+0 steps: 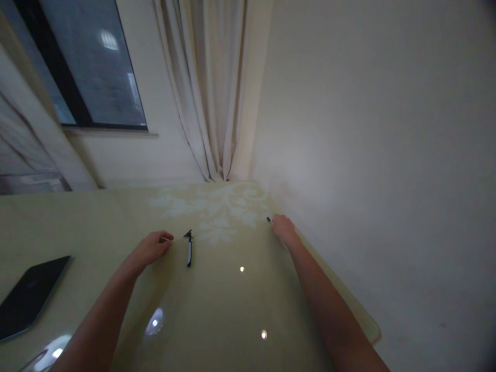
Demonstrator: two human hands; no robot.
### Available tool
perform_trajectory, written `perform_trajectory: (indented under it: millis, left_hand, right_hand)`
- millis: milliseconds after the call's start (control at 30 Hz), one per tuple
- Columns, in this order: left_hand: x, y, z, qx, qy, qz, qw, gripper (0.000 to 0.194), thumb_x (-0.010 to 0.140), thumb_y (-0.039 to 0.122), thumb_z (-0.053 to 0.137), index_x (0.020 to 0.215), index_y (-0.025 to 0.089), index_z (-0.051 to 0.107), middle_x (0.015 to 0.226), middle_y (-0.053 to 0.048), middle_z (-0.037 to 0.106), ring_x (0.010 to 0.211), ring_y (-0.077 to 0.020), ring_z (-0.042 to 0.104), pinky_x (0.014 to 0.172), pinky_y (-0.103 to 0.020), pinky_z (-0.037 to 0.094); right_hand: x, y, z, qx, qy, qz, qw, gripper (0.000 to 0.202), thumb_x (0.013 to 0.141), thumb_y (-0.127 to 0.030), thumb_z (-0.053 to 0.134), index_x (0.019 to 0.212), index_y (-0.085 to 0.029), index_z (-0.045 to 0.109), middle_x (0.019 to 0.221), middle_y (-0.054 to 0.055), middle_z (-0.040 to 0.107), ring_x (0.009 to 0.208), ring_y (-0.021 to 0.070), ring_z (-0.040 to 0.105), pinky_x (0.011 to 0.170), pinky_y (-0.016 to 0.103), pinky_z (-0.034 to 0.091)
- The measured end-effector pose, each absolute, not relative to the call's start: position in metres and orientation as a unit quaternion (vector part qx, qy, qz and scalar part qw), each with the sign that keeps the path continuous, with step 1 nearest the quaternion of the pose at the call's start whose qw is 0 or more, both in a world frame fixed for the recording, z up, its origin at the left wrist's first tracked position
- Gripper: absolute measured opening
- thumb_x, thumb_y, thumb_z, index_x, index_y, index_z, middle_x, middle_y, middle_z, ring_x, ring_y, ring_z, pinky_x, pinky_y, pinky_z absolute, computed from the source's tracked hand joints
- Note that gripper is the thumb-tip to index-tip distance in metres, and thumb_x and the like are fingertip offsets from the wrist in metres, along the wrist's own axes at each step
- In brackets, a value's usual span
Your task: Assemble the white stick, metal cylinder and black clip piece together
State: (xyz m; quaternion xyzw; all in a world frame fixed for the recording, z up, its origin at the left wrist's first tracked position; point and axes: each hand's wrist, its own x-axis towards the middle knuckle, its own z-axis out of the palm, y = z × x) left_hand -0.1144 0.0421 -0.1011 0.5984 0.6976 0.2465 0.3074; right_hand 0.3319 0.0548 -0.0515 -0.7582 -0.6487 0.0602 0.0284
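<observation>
Razor [189,250] lies between left hand [153,246] and right hand [284,230], grips unclear; dark device [34,294] leftward.

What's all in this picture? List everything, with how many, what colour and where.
Table: one, yellowish-green with pale floral pattern, below.
Razor-like tool: one, grey and black, centre-left on table.
Small object: one, dark, right of centre.
Flat device: one, dark, left on table.
Window: one, dark-framed, upper left.
Curtains: two, off-white, either side of window.
Walls: two, pale, behind and right.
Left grip: one bare hand, left of razor-like tool, apparently holding a small pale thing.
Right grip: one bare hand, beside small object.
</observation>
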Motion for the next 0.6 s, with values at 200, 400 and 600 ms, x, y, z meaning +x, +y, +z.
perform_trajectory:
  millis: [200, 400, 600]
  left_hand:
    - [-0.113, 0.047, -0.105, 0.621, 0.71, 0.221, 0.248, 0.029, 0.071, 0.029, 0.064, 0.095, 0.02, 0.078, 0.095, -0.011, 0.083, 0.094, -0.0309, 0.077, 0.085, -0.036, 0.059]
    - [-0.108, 0.048, -0.105, 0.619, 0.713, 0.221, 0.243, 0.026, 0.073, 0.025, 0.064, 0.094, 0.021, 0.079, 0.096, -0.01, 0.083, 0.097, -0.032, 0.078, 0.086, -0.037, 0.058]
    - [-0.106, 0.042, -0.106, 0.596, 0.704, 0.244, 0.299, 0.025, 0.074, 0.026, 0.063, 0.095, 0.018, 0.075, 0.094, -0.012, 0.082, 0.084, -0.0292, 0.078, 0.072, -0.035, 0.061]
  right_hand:
    - [0.277, 0.053, -0.03, -0.653, -0.735, 0.143, 0.111, 0.035, 0.091, -0.015, 0.067, 0.124, -0.016, 0.075, 0.113, 0.01, 0.08, 0.101, 0.0173, 0.075, 0.083, 0.022, 0.051]
    - [0.17, 0.052, -0.038, -0.578, -0.788, 0.183, 0.11, 0.016, 0.087, -0.023, 0.07, 0.095, -0.016, 0.081, 0.095, 0.008, 0.081, 0.089, 0.0195, 0.075, 0.071, 0.023, 0.048]
    - [0.118, 0.051, -0.055, -0.579, -0.787, 0.179, 0.112, 0.021, 0.086, -0.027, 0.071, 0.101, -0.016, 0.081, 0.099, 0.014, 0.081, 0.093, 0.0252, 0.076, 0.073, 0.027, 0.051]
